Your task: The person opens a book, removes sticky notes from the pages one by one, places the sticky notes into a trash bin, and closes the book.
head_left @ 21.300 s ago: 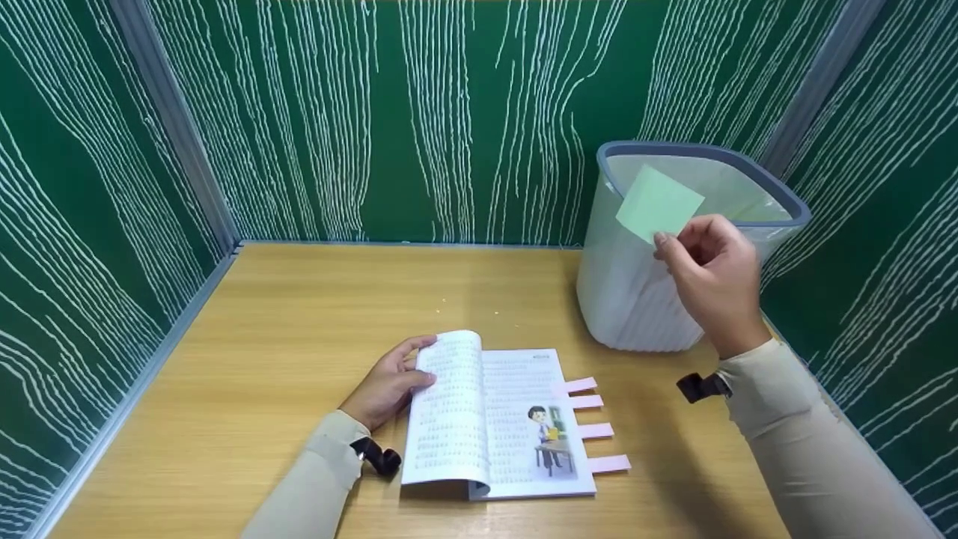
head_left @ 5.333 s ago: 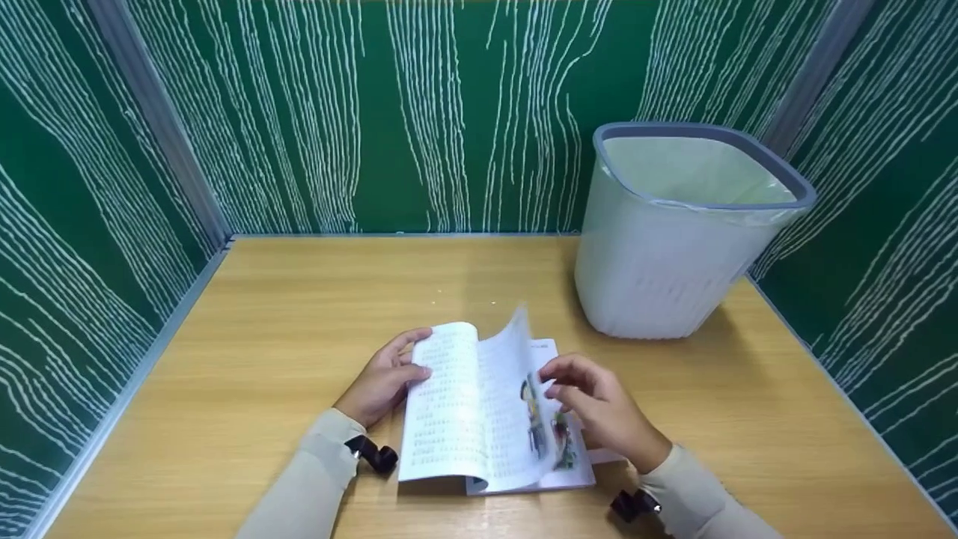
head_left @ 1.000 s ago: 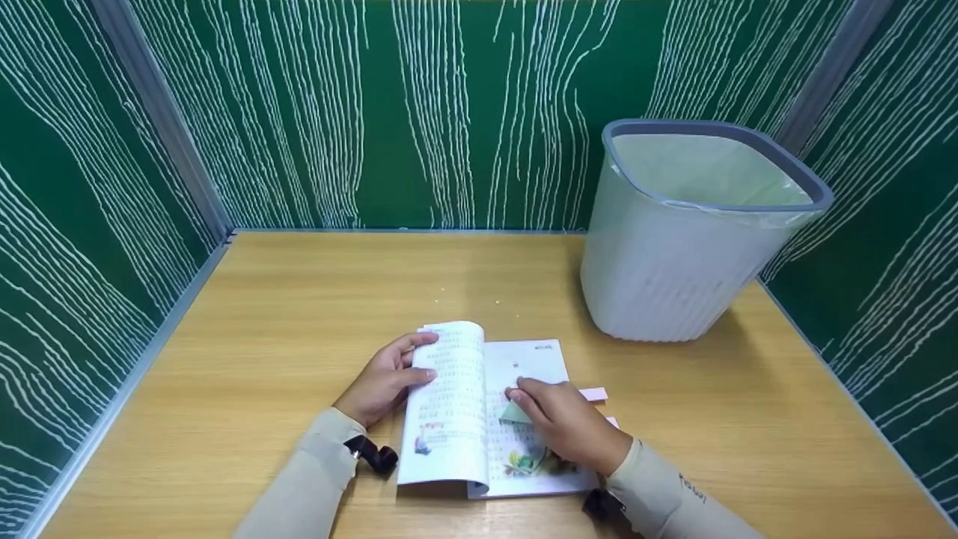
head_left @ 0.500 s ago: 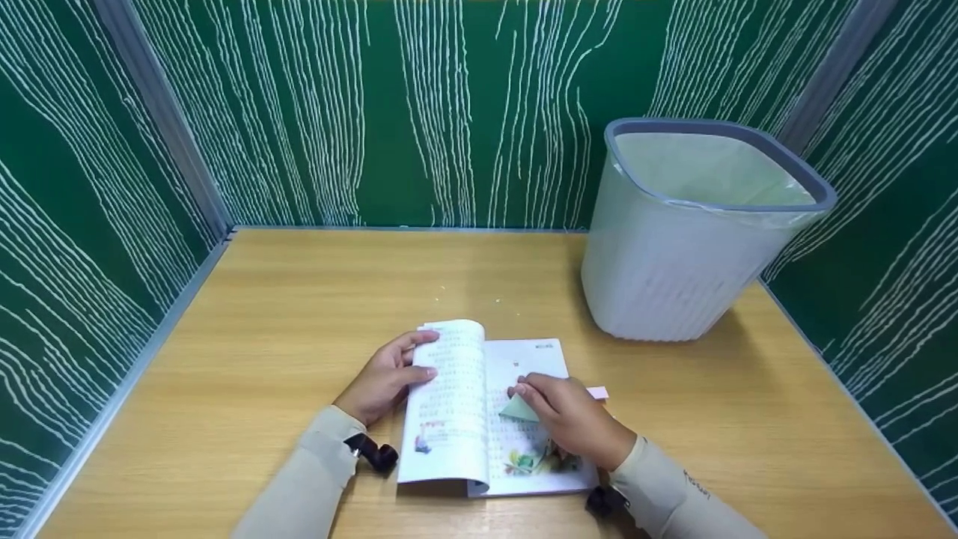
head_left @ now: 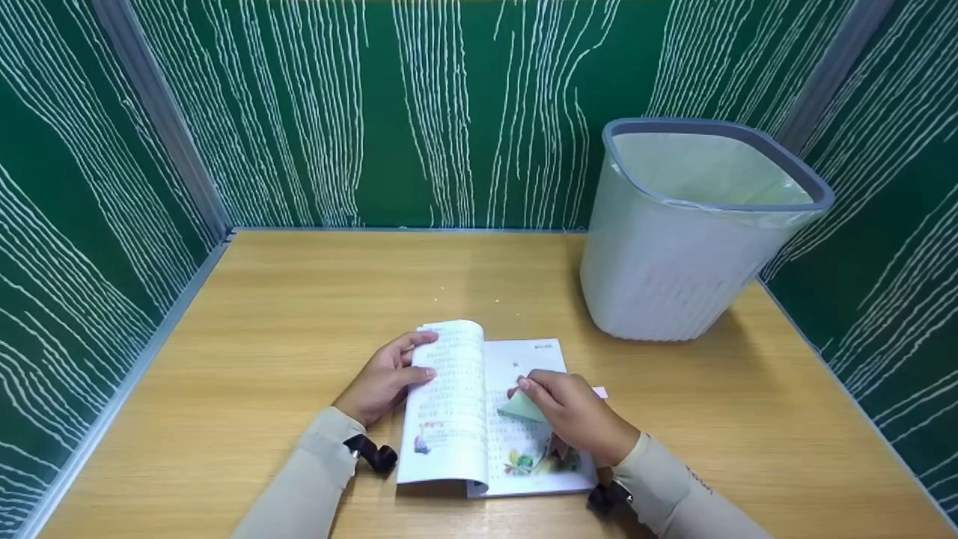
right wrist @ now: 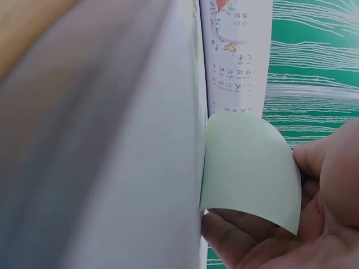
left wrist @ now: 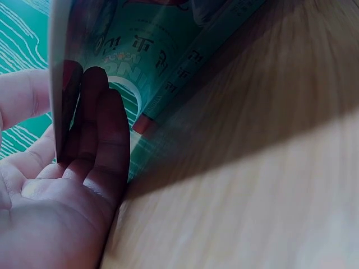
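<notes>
Lowered from beside the bin (head_left: pixel 666 277), where it was being seen in the earliest head frame, the right hand (head_left: pixel 584 419) is now being held over the right-hand page of the book (head_left: pixel 449 404), toward three o'clock from its fold. Between its curled thumb and fingers a green note (head_left: pixel 524 406) is being pinched; in the right wrist view it is being bowed into a curve, one edge seeming to meet the page. Whether it is sticking there cannot be told.

Toward nine to ten o'clock from the book's middle, the raised left pages are being gripped by the left hand (head_left: pixel 385 383), with thumb in front and fingers curled behind, parted only by the paper. The book is being supported on the table (head_left: pixel 322 284), near six o'clock in the head view, its printed pages being spread. A pink tab (head_left: pixel 600 391) is being left protruding between two and three o'clock. Toward two o'clock the bin is being lined by a pale bag (head_left: pixel 703 168), and near twelve small specks (head_left: pixel 496 301) are being seen.
</notes>
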The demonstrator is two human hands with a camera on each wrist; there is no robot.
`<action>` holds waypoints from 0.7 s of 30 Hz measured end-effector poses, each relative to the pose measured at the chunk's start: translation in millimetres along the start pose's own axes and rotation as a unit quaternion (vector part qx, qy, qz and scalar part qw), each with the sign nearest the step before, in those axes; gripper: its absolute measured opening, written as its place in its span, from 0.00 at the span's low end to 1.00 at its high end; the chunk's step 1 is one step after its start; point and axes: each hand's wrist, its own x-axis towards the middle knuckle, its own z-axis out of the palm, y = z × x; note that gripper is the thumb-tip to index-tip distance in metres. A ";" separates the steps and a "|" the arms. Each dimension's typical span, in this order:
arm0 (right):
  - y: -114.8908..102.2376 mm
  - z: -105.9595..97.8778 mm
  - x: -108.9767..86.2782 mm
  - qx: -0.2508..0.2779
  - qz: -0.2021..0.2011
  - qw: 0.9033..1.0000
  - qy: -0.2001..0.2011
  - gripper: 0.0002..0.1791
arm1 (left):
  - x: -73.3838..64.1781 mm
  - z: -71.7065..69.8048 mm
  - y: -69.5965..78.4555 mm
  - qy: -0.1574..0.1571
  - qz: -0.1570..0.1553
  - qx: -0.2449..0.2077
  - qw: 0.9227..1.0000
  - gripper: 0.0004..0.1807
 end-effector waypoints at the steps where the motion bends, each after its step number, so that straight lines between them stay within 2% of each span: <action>1: 0.0 -0.3 0.1 0.003 0.002 1.000 0.000 0.20 | 0.0 0.0 0.2 0.000 0.001 0.002 1.000 0.35; 14: 1.4 -3.3 0.6 0.009 0.013 1.000 0.001 0.18 | 0.2 -0.3 0.4 0.000 -0.004 0.006 1.000 0.35; 21: 1.3 -5.2 1.6 0.009 0.002 1.000 0.011 0.17 | -0.9 0.8 1.4 -0.008 0.000 -0.004 1.000 0.35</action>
